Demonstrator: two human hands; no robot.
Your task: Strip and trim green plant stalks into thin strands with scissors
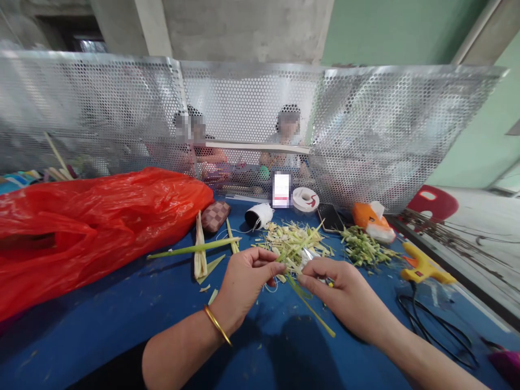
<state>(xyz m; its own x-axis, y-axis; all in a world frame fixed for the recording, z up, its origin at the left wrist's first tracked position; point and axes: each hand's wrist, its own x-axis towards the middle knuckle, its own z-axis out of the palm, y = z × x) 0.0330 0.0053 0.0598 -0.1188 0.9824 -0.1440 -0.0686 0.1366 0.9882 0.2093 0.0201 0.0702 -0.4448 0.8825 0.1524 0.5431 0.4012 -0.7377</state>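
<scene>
My left hand (252, 276), with a gold bangle at the wrist, is closed in a pinch on narrow green leaf strips (298, 290). The strips hang down to the right toward the blue tabletop. My right hand (341, 287) is closed just beside them, with a shiny pointed metal blade (309, 253) showing above its fingers. Its handle is hidden by the hand, so its exact kind cannot be told. Behind both hands lies a loose pile of pale green and yellow leaf trimmings (292, 238).
A red plastic bag (101, 211) fills the left. Behind are a thread spool (260, 216), ribbon roll (305, 200), lit phone screen (281, 189) and dark phone (330, 218). Rightward are greener clippings (363, 246), tissues (374, 219) and a corded yellow glue gun (426, 265). People sit beyond a perforated partition (244, 92).
</scene>
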